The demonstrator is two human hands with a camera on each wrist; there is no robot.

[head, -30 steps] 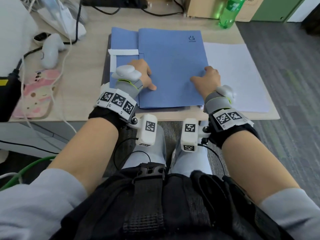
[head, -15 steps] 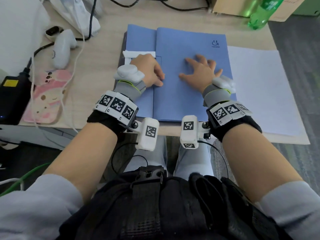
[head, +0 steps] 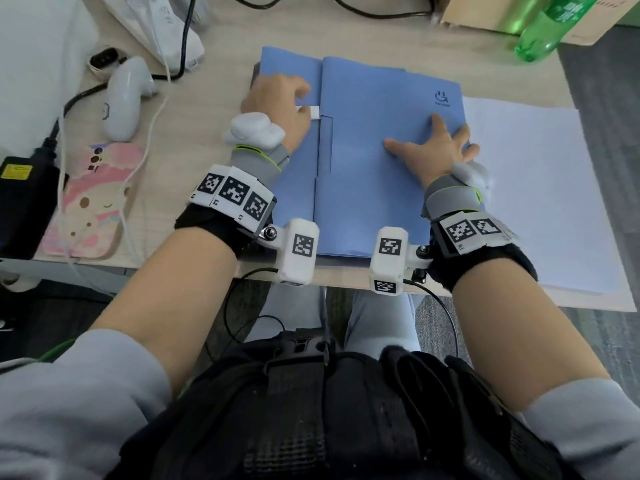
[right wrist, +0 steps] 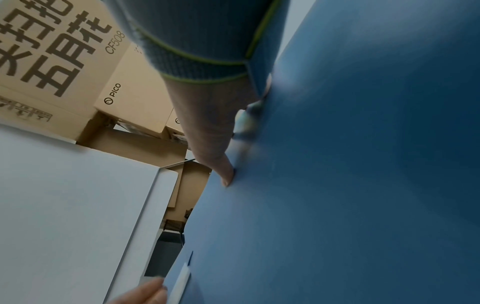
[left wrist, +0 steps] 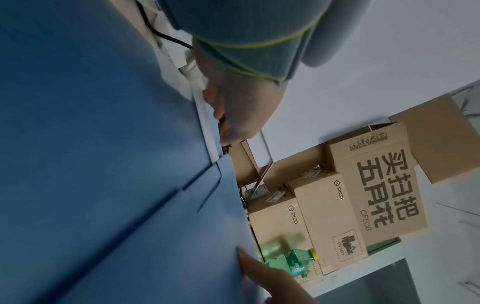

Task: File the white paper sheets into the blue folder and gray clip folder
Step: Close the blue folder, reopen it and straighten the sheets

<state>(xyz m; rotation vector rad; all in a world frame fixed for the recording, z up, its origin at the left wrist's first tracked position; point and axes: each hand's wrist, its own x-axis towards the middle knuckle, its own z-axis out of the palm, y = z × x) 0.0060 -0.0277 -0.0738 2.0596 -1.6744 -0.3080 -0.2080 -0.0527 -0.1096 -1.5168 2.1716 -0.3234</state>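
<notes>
Blue folder [head: 374,161]: closed, flat on surface [head: 214,98].
Right hand [head: 440,147]: fingers [head: 437,123] spread, pressing cover.
Left hand [head: 277,105]: curled at spine, over white strip [head: 314,111].
White paper sheets [head: 540,188]: just right of folder.

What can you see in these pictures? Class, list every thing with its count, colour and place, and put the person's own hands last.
blue folder: one, blue, closed, middle of the desk.
white paper sheets: one stack, white, right of the folder.
white strip: one, white, on the folder's left part, by the left hand.
desk: one, light wood.
green bottle: one, green, far right corner.
cardboard boxes: several, brown, behind the desk.
white controller: one, white, left of the folder.
pink phone case: one, pink, left edge.
left hand: on the folder's left part, fingers curled.
right hand: flat on the folder's cover.
</notes>
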